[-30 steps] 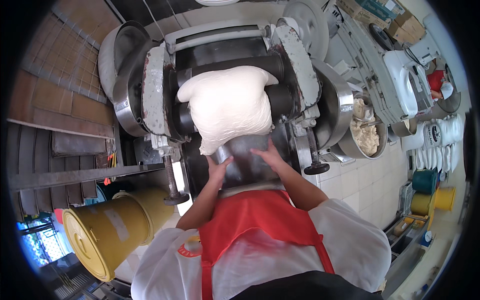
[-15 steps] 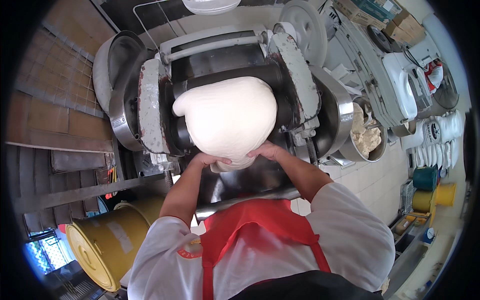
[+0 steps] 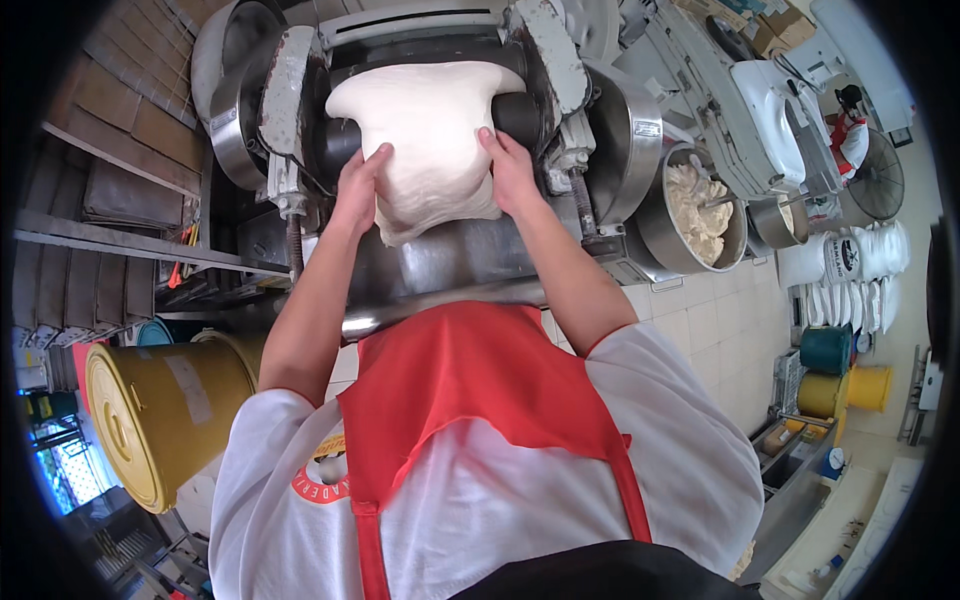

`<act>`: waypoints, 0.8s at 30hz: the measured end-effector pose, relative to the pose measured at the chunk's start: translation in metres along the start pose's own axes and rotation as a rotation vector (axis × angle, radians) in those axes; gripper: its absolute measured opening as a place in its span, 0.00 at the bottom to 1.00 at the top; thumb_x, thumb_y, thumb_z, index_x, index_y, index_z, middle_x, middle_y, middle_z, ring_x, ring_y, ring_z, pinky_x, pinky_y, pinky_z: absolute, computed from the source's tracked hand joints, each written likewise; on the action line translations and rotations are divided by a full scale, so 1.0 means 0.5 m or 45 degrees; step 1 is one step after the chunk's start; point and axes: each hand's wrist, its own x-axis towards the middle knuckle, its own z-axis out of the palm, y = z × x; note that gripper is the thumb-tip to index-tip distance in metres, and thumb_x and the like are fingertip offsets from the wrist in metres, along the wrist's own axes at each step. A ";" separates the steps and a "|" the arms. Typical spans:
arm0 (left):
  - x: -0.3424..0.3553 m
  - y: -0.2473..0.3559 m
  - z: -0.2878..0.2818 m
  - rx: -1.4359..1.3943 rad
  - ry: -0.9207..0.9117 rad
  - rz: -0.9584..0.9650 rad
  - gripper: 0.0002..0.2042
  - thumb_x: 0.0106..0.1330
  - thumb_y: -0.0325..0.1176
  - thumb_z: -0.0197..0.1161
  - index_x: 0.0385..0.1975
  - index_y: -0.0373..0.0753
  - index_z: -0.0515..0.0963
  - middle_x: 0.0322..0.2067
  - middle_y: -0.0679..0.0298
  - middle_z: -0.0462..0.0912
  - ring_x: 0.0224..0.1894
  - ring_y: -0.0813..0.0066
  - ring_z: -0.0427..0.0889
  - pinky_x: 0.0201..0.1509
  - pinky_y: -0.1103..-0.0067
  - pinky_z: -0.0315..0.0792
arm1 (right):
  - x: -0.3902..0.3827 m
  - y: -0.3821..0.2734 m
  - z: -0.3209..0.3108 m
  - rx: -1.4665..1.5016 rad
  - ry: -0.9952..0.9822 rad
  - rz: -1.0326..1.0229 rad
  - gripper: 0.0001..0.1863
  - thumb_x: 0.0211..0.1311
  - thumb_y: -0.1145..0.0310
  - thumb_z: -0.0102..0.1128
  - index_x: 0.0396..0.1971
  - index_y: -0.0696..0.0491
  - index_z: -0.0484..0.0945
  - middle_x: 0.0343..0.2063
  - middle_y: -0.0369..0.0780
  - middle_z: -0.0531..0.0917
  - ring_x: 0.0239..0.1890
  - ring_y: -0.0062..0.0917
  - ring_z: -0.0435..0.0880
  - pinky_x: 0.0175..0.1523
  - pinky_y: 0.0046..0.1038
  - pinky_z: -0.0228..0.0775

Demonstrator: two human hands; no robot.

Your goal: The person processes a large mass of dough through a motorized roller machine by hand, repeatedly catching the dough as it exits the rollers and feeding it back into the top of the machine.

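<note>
Dough (image 3: pixel 430 135) is draping over the front roller (image 3: pixel 517 118). Left hand (image 3: pixel 357 190) and right hand (image 3: pixel 513 172) are grasping its edges on the roller's near side; should the roller be turning, either hand straying closer could be getting pinched.

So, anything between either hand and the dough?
Nothing visible: left hand and right hand meet the dough directly, one at each side. The dark roller runs behind it, not between.
</note>
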 end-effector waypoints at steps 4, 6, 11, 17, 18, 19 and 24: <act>-0.077 0.002 0.004 -0.016 0.099 0.249 0.35 0.73 0.35 0.61 0.73 0.27 0.52 0.73 0.49 0.59 0.76 0.63 0.57 0.77 0.70 0.53 | -0.029 -0.021 0.004 -0.018 0.091 -0.342 0.24 0.73 0.71 0.58 0.64 0.65 0.69 0.55 0.45 0.81 0.58 0.27 0.79 0.64 0.26 0.69; -0.128 -0.029 -0.006 0.253 0.232 0.336 0.37 0.72 0.30 0.60 0.75 0.26 0.47 0.75 0.45 0.53 0.78 0.62 0.52 0.78 0.72 0.50 | -0.059 -0.027 -0.001 -0.100 0.363 -0.253 0.17 0.71 0.74 0.59 0.56 0.63 0.76 0.52 0.43 0.83 0.54 0.27 0.82 0.56 0.27 0.76; -0.125 -0.315 -0.146 0.609 0.612 -0.352 0.46 0.64 0.37 0.70 0.75 0.28 0.48 0.76 0.43 0.50 0.77 0.57 0.53 0.77 0.70 0.53 | -0.110 0.210 -0.150 -0.534 0.456 0.293 0.28 0.61 0.62 0.73 0.57 0.60 0.76 0.48 0.45 0.84 0.54 0.30 0.83 0.56 0.27 0.76; 0.019 -0.269 -0.091 0.630 0.167 -0.316 0.53 0.52 0.41 0.81 0.73 0.27 0.53 0.71 0.43 0.61 0.72 0.57 0.64 0.75 0.70 0.59 | -0.025 0.261 -0.131 -1.057 0.261 0.119 0.49 0.46 0.60 0.83 0.68 0.58 0.67 0.61 0.49 0.77 0.58 0.36 0.78 0.60 0.33 0.72; 0.052 -0.251 -0.097 0.536 0.066 -0.321 0.53 0.50 0.41 0.82 0.72 0.27 0.55 0.70 0.44 0.64 0.70 0.58 0.66 0.74 0.70 0.59 | 0.003 0.252 -0.129 -1.072 0.145 0.094 0.50 0.44 0.61 0.84 0.68 0.58 0.67 0.61 0.48 0.77 0.58 0.36 0.78 0.60 0.32 0.72; 0.081 -0.231 -0.105 0.362 -0.081 -0.479 0.47 0.47 0.43 0.85 0.68 0.35 0.67 0.63 0.51 0.75 0.67 0.60 0.70 0.71 0.68 0.66 | 0.046 0.235 -0.154 -1.023 -0.082 0.249 0.50 0.43 0.60 0.85 0.68 0.58 0.68 0.62 0.48 0.77 0.60 0.35 0.76 0.63 0.32 0.69; 0.190 -0.169 -0.140 1.035 -0.838 -0.400 0.40 0.42 0.41 0.87 0.61 0.47 0.78 0.61 0.64 0.79 0.63 0.62 0.74 0.69 0.67 0.67 | 0.165 0.164 -0.140 -1.074 -0.950 0.928 0.47 0.38 0.59 0.88 0.62 0.58 0.75 0.64 0.41 0.76 0.65 0.32 0.73 0.71 0.32 0.62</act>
